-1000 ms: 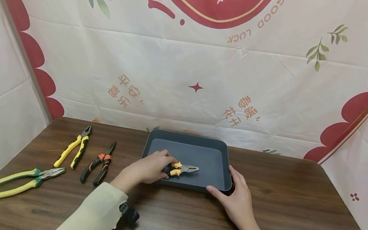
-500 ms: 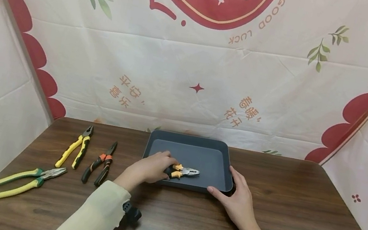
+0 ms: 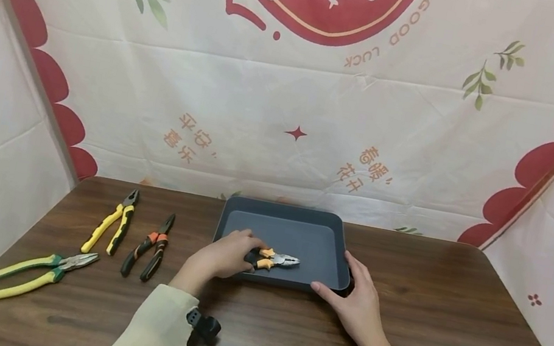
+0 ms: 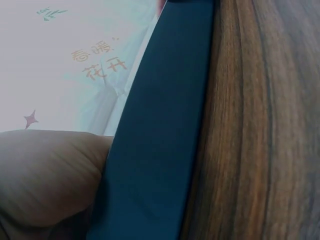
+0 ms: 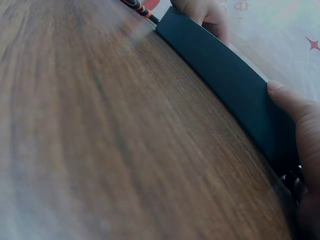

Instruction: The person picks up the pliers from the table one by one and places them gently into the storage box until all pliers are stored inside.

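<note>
A dark blue-grey rectangular tray (image 3: 294, 235) sits at the back middle of the table. Inside it, near the front left corner, lies a pair of pliers (image 3: 278, 258) with orange and black handles, its steel jaws pointing right. My left hand (image 3: 229, 253) reaches over the tray's front left edge and grips those handles, hiding their ends. At the tray's front right corner, my right hand (image 3: 361, 302) holds the wall, thumb (image 5: 285, 97) at the front and fingers along the right side. The tray's outer wall (image 4: 155, 120) fills the middle of the left wrist view.
On the left of the table (image 3: 291, 342) lie yellow-and-black pliers (image 3: 112, 221), orange-and-black long-nose pliers (image 3: 149, 246) and yellow-green pliers (image 3: 39, 273). A printed cloth (image 3: 246, 93) hangs directly behind the table. Something small and dark (image 5: 295, 180), partly hidden, shows by the right hand.
My left forearm and wrist have shifted slightly to the right and down. Both hands keep their places on the pliers and the tray, and the pliers stay in the tray.
</note>
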### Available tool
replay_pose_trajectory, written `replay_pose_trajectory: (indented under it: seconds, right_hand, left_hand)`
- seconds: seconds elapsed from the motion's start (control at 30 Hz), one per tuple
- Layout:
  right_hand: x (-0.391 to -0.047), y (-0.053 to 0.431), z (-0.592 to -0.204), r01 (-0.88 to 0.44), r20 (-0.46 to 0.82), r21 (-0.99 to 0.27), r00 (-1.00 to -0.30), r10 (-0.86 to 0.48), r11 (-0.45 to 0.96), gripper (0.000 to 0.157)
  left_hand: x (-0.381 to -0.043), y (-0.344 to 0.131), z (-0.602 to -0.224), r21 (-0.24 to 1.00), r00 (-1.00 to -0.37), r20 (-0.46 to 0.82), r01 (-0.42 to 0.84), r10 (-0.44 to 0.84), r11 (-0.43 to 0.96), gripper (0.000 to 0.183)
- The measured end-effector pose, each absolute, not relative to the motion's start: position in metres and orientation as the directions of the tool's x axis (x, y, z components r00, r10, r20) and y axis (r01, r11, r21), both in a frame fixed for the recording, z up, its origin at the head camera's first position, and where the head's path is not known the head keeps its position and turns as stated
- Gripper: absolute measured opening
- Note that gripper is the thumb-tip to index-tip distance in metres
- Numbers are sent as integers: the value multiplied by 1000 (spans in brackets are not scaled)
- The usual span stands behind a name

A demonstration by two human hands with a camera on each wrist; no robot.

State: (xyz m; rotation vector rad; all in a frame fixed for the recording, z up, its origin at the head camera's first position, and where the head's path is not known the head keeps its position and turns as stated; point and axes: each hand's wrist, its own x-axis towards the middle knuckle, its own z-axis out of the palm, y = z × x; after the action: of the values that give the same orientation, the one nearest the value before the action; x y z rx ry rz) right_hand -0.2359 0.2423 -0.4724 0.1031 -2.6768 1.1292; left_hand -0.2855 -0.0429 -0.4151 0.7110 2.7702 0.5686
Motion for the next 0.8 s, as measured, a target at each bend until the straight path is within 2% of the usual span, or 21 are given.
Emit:
replay_pose_trajectory:
  seconds: [0.6,0.8]
  right_hand:
    - [-234,246,-470,-131,225,-692,-974,39,710,102]
    - [-238,242,-471,-148,225,-695,-974,17,704,102]
  left_hand:
    - [-293,-42,-419,451,-859,-65,428,507,783,47]
    - [-289,-46,-415,460,-892,-69,368,446,808,50]
